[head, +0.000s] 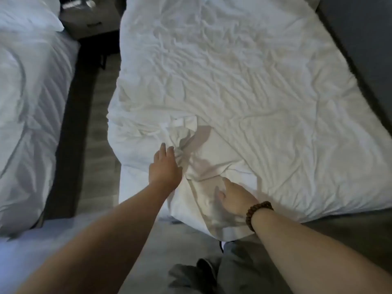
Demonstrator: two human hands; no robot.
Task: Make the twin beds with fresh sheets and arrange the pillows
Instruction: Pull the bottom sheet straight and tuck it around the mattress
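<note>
The left bed point(31, 102) is already covered, its pillow point(27, 15) at the head corner. The nightstand point(91, 20) is the only container of the 2 beds' surroundings, and its contents are too dark to tell. My left hand point(165, 166) rests straight, open fingers against the bunched fold point(184, 136) near the right bed's foot edge. My right hand point(236, 199) presses spread fingers on the sheet point(254, 81), gripping nothing. Smoothing ungripped could, I judge, drag the sheet off the left corner. My bracelet point(257, 211) may snag.

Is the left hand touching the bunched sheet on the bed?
Touching. Head view: the left hand lies flat on the sheet, its straight fingers against the bunched fold.
</note>
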